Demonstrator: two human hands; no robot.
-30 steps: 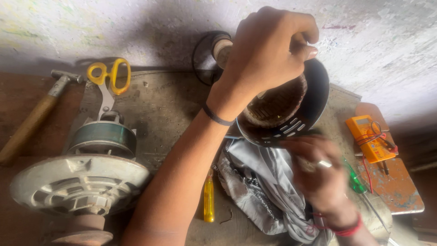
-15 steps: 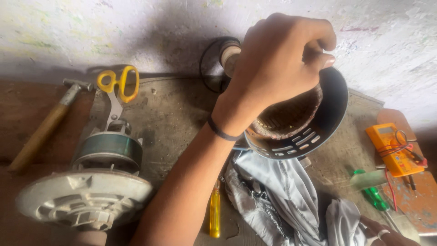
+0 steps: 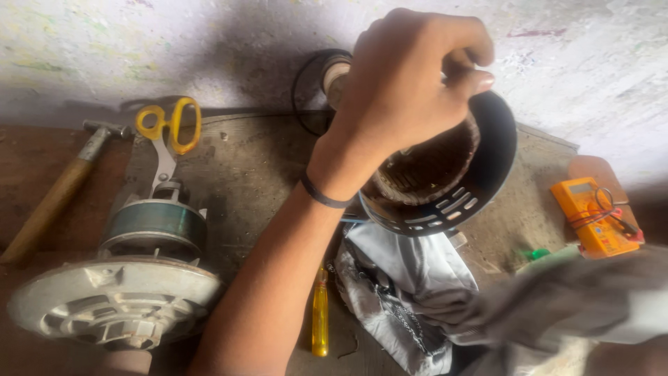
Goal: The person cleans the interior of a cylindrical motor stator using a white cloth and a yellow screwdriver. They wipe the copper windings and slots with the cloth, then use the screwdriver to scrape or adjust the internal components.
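Motor housing tilted (opening up-left), left hand gripping

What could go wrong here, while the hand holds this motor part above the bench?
1. The left hand grips the black motor housing alone, tilted; it could slip onto the grey cloth and yellow screwdriver.
2. Fingers near the copper winding might scrape its wires.
3. The orange multimeter sits by the bench edge and could be knocked off.

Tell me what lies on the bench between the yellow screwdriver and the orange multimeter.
In the head view, a crumpled grey-white cloth lies between the yellow screwdriver and the orange multimeter.
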